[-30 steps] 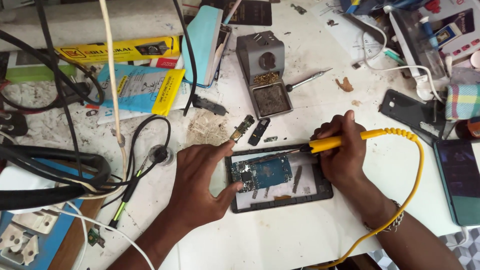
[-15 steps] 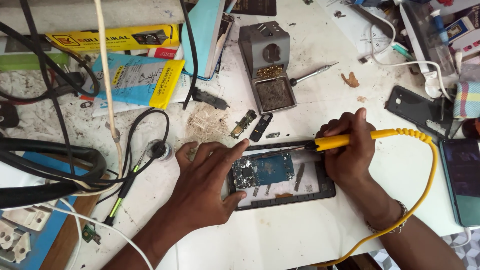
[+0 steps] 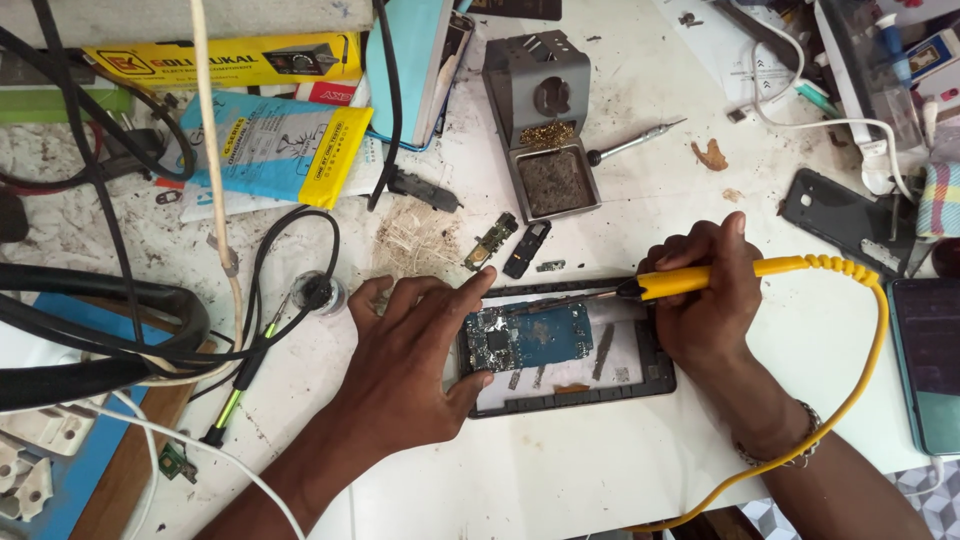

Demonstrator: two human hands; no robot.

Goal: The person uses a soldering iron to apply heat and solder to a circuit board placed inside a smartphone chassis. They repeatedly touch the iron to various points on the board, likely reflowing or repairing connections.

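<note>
Head view: left hand [image 3: 415, 355] open, steadying opened phone [image 3: 570, 345]; right hand [image 3: 705, 300] gripping yellow soldering iron [image 3: 700, 280], tip over blue circuit board [image 3: 530, 335]. Soldering step; needs steady tip.

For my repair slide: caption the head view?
Left hand steadies opened phone; right hand holds yellow soldering iron.

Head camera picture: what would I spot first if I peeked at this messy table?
The yellow soldering iron in the right hand, tip over the blue circuit board inside an opened phone frame at the middle. The left hand steadies that frame's left edge. Behind stands a grey iron stand.
</note>
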